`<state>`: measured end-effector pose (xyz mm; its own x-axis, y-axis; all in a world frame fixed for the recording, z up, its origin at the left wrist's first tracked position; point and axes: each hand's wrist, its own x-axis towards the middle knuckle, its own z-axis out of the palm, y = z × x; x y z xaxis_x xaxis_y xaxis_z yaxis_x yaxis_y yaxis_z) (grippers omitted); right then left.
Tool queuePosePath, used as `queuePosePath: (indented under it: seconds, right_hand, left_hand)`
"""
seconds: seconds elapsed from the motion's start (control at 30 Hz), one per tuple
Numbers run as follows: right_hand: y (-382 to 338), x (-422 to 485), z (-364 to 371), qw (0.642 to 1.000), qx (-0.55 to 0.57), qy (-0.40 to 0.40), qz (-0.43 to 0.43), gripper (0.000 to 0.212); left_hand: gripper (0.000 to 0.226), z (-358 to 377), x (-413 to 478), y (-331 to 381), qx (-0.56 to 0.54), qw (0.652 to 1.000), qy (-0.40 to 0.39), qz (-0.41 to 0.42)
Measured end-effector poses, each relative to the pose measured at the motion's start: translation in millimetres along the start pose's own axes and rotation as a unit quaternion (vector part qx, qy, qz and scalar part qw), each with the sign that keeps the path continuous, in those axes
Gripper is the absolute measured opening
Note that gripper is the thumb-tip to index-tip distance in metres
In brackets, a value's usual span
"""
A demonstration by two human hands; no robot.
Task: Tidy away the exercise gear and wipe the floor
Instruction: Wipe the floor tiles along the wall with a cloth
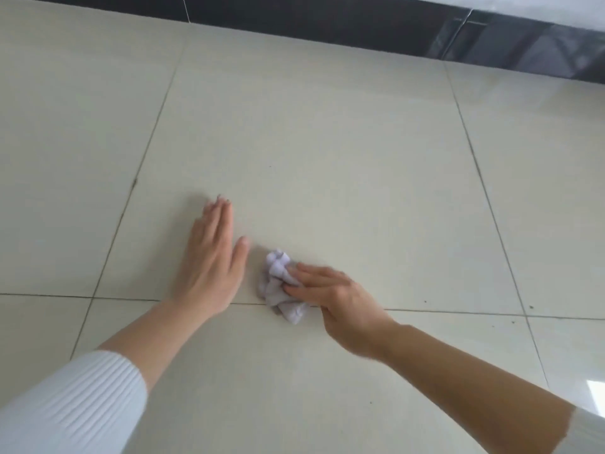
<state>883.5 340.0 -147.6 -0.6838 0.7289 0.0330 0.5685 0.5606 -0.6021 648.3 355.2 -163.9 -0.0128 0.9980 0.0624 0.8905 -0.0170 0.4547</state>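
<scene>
Tiled floor (327,142): right hand (330,294) presses cloth (280,286) (crumpled)

A dark, glossy skirting board (327,24) runs across the top. Above it at the right is what looks like pale wall (556,8).

Floor (327,142): large tiles, glossy cream to pale beige, plain in colour throughout.

Grout lines (484,191): thin and dark grey, forming a grid across the tiles.

Specks (530,308): small and dark, scattered near the right-hand joints.

Skirting (327,24): glossy black band along the far edge, with pale grey reflections at the right.

Wall (540,4): white above the band.

Cloth (278,290): pale lilac, uniform, with grey shading in its folds.

Left sleeve (72,401): white, with fine parallel ribbing.

Right sleeve (589,430): white; only a corner shows.
</scene>
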Motion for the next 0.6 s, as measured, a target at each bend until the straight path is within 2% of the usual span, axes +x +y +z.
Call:
queuePosePath:
  seconds: [0.07,0.1,0.13,0.2,0.27,0.33,0.4,0.47,0.6]
  right_hand:
    - [-1.9,-16.6,0.2,0.997,-0.044,-0.020,-0.052,0.073]
    - [6.2,-15.9,-4.2,0.997,-0.054,0.001,-0.061,0.068]
    - [17.5,-10.8,-13.7,0.998,-0.040,0.041,-0.027,0.057]
    - [49.2,5.1,-39.8,0.988,-0.063,0.108,0.092,0.034]
    - [86.0,22.1,-63.3,0.957,-0.080,0.143,0.240,0.051]
    - [108.3,40.8,-80.3,0.909,-0.082,0.185,0.366,0.066]
    - [109.8,60.8,-83.3,0.880,-0.077,0.212,0.418,0.065]
    - [98.6,75.4,-76.1,0.874,-0.061,0.229,0.424,0.064]
    - [52.8,56.5,-41.7,0.934,-0.039,0.191,0.299,0.068]
  left_hand:
    - [0.071,-11.1,-24.0,-33.6,0.080,0.997,0.002,-0.017]
    - [0.071,-15.4,-31.7,-43.9,0.100,0.994,0.000,-0.035]
    - [0.071,-18.1,-36.4,-49.6,0.107,0.993,0.001,-0.049]
    - [0.071,-18.6,-38.1,-52.3,0.104,0.993,0.009,-0.054]
    - [0.070,-17.8,-36.6,-51.1,0.113,0.993,0.013,-0.042]
    - [0.068,-17.4,-35.5,-51.6,0.120,0.992,0.013,-0.036]
    - [0.067,-17.1,-34.9,-52.4,0.117,0.992,0.012,-0.040]
    - [0.066,-17.0,-34.9,-51.8,0.111,0.993,0.014,-0.043]
    - [0.064,-20.5,-35.3,-46.5,0.102,0.994,0.022,-0.038]
